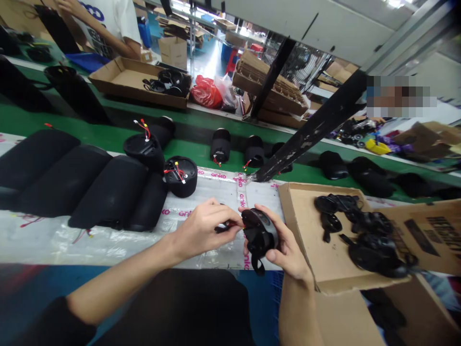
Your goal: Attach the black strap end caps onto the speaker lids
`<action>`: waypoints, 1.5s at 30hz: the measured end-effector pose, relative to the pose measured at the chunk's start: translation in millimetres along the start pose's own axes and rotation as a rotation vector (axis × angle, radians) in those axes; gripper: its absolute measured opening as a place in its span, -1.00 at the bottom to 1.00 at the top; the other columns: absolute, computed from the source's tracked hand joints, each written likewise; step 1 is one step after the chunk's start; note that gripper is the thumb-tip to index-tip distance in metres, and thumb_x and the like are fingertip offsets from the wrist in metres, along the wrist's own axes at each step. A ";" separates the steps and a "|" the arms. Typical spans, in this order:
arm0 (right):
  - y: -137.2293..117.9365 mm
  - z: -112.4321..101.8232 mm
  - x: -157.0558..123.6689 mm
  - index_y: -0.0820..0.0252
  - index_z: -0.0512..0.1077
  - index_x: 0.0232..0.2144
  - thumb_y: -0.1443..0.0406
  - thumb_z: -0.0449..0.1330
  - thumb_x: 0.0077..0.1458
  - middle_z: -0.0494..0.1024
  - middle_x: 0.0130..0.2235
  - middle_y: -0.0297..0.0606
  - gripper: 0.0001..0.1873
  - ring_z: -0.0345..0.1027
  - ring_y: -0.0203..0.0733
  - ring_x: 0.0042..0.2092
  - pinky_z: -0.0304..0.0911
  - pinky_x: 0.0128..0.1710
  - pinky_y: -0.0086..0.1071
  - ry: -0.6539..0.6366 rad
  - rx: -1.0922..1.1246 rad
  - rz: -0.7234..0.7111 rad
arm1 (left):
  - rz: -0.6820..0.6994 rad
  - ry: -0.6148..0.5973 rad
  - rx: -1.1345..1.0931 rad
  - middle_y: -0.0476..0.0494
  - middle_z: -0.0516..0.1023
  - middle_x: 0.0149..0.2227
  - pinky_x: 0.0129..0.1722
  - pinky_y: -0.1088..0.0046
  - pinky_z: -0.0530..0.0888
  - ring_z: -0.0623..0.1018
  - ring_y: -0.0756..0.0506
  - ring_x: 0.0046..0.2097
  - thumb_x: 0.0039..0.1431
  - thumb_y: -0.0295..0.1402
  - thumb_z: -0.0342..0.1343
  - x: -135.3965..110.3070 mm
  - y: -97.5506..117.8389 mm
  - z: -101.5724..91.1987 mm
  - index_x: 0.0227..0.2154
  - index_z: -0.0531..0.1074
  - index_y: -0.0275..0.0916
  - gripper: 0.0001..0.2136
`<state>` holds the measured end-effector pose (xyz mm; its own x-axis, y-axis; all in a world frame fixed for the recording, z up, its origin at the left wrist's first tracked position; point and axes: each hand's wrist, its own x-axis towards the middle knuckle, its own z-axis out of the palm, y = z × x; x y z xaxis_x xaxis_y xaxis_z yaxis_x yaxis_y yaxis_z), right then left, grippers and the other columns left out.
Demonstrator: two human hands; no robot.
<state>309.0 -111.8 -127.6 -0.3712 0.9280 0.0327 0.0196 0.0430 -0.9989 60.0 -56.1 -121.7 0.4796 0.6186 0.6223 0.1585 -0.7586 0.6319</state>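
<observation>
Hands meet at close work just left of the cardboard tray (308, 226): my right hand (288, 245) cups a black round part (264, 228), thumb at its near edge, fingers over the far side, a black tab (257, 265) hanging below. My left hand (212, 226), thumb and finger narrowed to a pinch, has a dark piece (225, 225) in its curl and its tips up against the part — a fleck of red and yellow shows there, though I cannot tell just what those tips grip. The part is held above the bench (133, 247), between the tray and two black cylinders (186, 185) with red wires, farther left of it. More black pieces (374, 250) lie inside the tray. As I judge it, the step wants a steady right hand and small, straight moves from the left — any connector gripped by its housing rather than its wires, lined up before pressure, the hanging tab kept clear.
</observation>
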 end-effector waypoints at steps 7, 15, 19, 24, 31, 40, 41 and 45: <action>4.8 9.3 1.0 -0.31 0.22 0.42 -0.05 0.46 0.21 0.28 0.54 -0.14 -0.16 0.66 0.19 0.16 0.72 -0.16 -0.05 0.003 0.007 -0.073 | -0.050 0.079 0.106 0.01 0.72 -0.26 -0.03 0.28 0.43 0.68 -0.05 -0.26 0.41 -0.50 0.22 -4.3 4.1 5.5 -0.18 0.50 -0.19 -0.92; -3.8 25.1 2.4 -0.12 0.42 0.37 -0.25 0.50 0.00 0.63 0.23 -0.07 -0.02 0.70 0.12 -0.12 0.71 -0.17 -0.06 0.218 0.078 -0.038 | 0.045 0.069 0.095 -0.03 0.77 -0.21 0.06 0.26 0.39 0.73 -0.07 -0.21 0.46 -0.37 0.27 -6.7 -2.5 2.0 -0.13 0.54 -0.18 -0.97; 0.0 24.8 3.7 -0.17 0.40 0.38 -0.17 0.57 -0.03 0.57 0.29 -0.09 -0.01 0.70 0.01 -0.21 0.70 -0.28 -0.12 0.147 0.164 -0.022 | 0.028 0.125 0.152 -0.01 0.78 -0.23 0.16 0.18 0.34 0.75 -0.14 -0.08 0.39 -0.36 0.36 -11.9 -1.8 2.6 -0.21 0.58 -0.17 -0.93; -4.6 30.8 -3.9 -0.25 0.26 0.47 0.08 0.60 0.07 0.41 0.43 -0.11 0.02 0.71 0.00 -0.04 0.69 -0.01 -0.09 0.093 0.083 0.004 | -0.018 0.056 0.047 -0.21 0.68 0.07 0.17 0.23 0.48 0.67 -0.18 0.14 0.38 -0.51 0.27 -20.0 -3.6 -0.7 -0.13 0.61 -0.18 -0.89; -18.7 60.8 14.5 -0.20 0.29 0.44 0.06 0.60 0.05 0.48 0.28 -0.07 -0.01 0.62 0.08 0.00 0.67 0.01 0.05 0.270 -0.556 -0.099 | -0.407 0.249 -0.616 -0.21 0.57 0.23 0.34 0.21 0.45 0.54 -0.21 0.33 0.50 -0.34 0.08 -35.5 -16.5 -0.9 0.04 0.49 -0.10 -0.83; 3.4 54.9 28.6 -0.18 0.36 0.40 -0.06 0.61 -0.02 0.41 0.27 -0.11 0.00 0.38 0.17 0.35 0.41 0.36 0.09 0.230 -0.554 -0.196 | -0.594 0.255 -0.697 -0.29 0.56 0.32 0.44 0.16 0.35 0.51 -0.27 0.38 0.58 -0.08 0.00 -52.5 -22.6 2.3 0.24 0.51 -0.19 -0.60; 10.0 54.2 24.7 -0.19 0.35 0.41 -0.07 0.61 -0.02 0.42 0.28 -0.12 0.01 0.37 0.17 0.36 0.39 0.38 0.09 0.242 -0.518 -0.228 | -0.639 0.281 -0.715 -0.29 0.60 0.28 0.43 0.17 0.35 0.53 -0.26 0.36 0.59 -0.08 -0.02 -54.1 -22.9 2.7 0.17 0.56 -0.20 -0.60; 33.9 55.9 14.5 -0.19 0.32 0.44 -0.10 0.56 0.04 0.43 0.33 -0.12 0.00 0.33 0.18 0.39 0.33 0.41 0.08 0.309 -0.418 -0.297 | -0.745 0.238 -0.749 -0.27 0.69 0.16 0.36 0.19 0.40 0.61 -0.26 0.27 0.50 -0.12 0.17 -52.5 -24.9 -1.6 -0.05 0.63 -0.22 -0.72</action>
<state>252.3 -117.5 -163.0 -0.1308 0.9158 0.3797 0.3432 0.4011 -0.8493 29.5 -69.3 -169.3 0.2886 0.9574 -0.0121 -0.2653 0.0921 0.9598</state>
